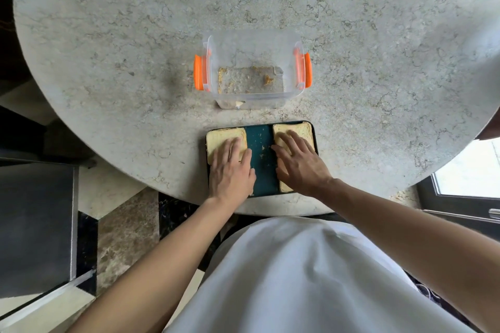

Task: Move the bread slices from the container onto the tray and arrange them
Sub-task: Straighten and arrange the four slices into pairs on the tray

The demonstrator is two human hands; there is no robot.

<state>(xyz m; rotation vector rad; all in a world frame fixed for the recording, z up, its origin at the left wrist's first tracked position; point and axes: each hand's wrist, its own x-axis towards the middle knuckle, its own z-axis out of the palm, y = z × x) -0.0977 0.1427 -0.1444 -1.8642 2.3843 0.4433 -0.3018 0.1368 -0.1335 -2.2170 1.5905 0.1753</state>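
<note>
Marble tabletop (351,48) carries everything I'm watching: bread slices sit on the dark tray (262,170) in two groups, left stack (219,138) and right stack (293,128), w/ a bare crumb-strewn strip between them. My left hand (231,171) and right hand (299,163) each lie flat on their stack, fingers spread, pressing not pinching, and the clear container (253,67) w/ orange latches just beyond the tray looks empty bar crumbs. Risk as I judge it: press too hard and soft slices dent or tear, or a sideways nudge slides a stack over the tray's low rim near the table edge.
</note>
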